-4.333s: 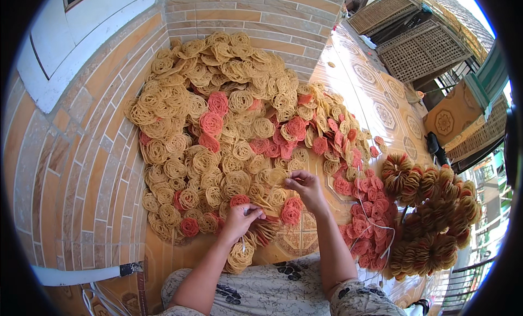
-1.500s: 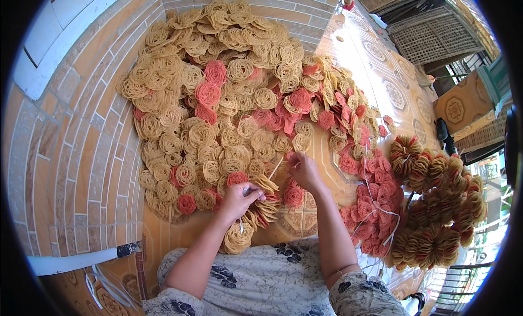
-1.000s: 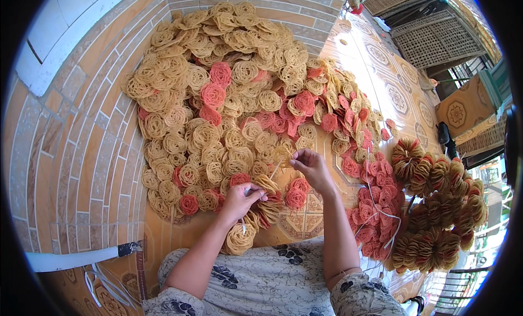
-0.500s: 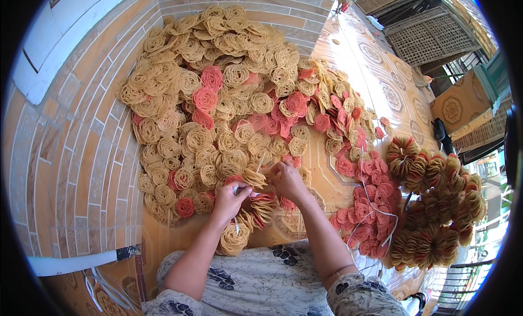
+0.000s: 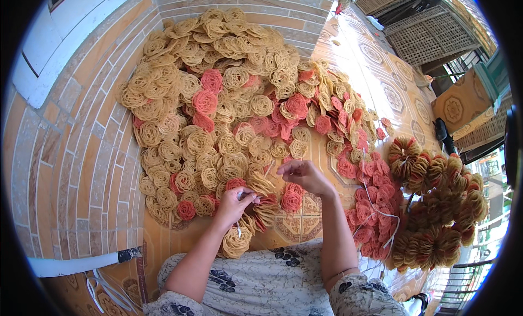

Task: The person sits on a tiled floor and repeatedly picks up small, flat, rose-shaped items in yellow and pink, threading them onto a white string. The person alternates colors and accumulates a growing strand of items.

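Note:
My left hand [image 5: 233,206] is closed in a pinch on a white strip, with a short stack of tan noodle-like coils [image 5: 260,182] just beyond its fingertips. More tan and red coils [image 5: 263,210] hang in a bunch beside and below that hand, and a white end of strip shows on the lowest coil [image 5: 236,242]. My right hand [image 5: 308,178] is raised to the right of the stack, its fingers bent and apart, with nothing visible in them. Beneath it, a few pink coils [image 5: 292,198] lie on the tiled floor.
A large heap of tan coils [image 5: 204,144] mixed with pink ones spreads ahead against the brick-patterned wall [image 5: 81,152]. To the right are a pink pile [image 5: 376,201] crossed by white string [image 5: 375,207] and threaded bundles [image 5: 436,207]. White strips [image 5: 103,289] lie lower left.
My right hand has moved away from the stack, to the right, and its fingers have opened. The left hand stays nearly in place, holding on. More pink coils now show between the hands.

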`<move>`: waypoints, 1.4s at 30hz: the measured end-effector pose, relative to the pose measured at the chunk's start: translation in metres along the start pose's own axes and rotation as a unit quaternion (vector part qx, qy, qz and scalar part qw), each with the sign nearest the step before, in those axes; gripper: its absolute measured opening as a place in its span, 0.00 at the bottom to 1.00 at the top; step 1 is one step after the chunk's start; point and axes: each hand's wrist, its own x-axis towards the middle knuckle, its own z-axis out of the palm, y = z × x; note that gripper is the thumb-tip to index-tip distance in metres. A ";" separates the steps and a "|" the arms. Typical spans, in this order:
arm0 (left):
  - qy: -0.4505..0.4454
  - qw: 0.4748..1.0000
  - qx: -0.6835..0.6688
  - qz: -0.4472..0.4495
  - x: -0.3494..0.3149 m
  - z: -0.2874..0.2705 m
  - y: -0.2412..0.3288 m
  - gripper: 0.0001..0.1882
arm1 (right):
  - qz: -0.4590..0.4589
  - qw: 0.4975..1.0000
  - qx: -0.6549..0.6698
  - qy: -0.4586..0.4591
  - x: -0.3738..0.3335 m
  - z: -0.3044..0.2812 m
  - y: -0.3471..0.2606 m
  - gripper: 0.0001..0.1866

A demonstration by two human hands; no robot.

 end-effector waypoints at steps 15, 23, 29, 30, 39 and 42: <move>0.006 0.999 -0.011 0.038 0.000 0.006 -0.002 0.07 | 0.073 0.960 0.051 0.267 0.018 0.005 0.009 0.11; 0.013 0.999 -0.007 0.031 0.000 0.005 0.000 0.07 | 0.055 0.973 0.089 0.204 0.015 0.018 -0.014 0.08; 0.017 0.999 -0.017 0.033 -0.002 0.005 0.002 0.07 | 0.054 0.974 0.099 0.198 0.014 0.018 -0.017 0.10; 0.016 0.999 -0.020 0.034 -0.002 0.005 0.002 0.07 | 0.054 0.974 0.101 0.197 0.014 0.018 -0.016 0.10; 0.003 0.994 -0.098 -0.056 -0.008 0.005 0.018 0.08 | 0.019 0.979 0.095 0.181 0.014 0.018 -0.012 0.09; -0.005 0.985 -0.127 -0.114 -0.010 0.001 0.024 0.08 | 0.022 0.990 0.013 0.140 0.012 0.018 -0.013 0.07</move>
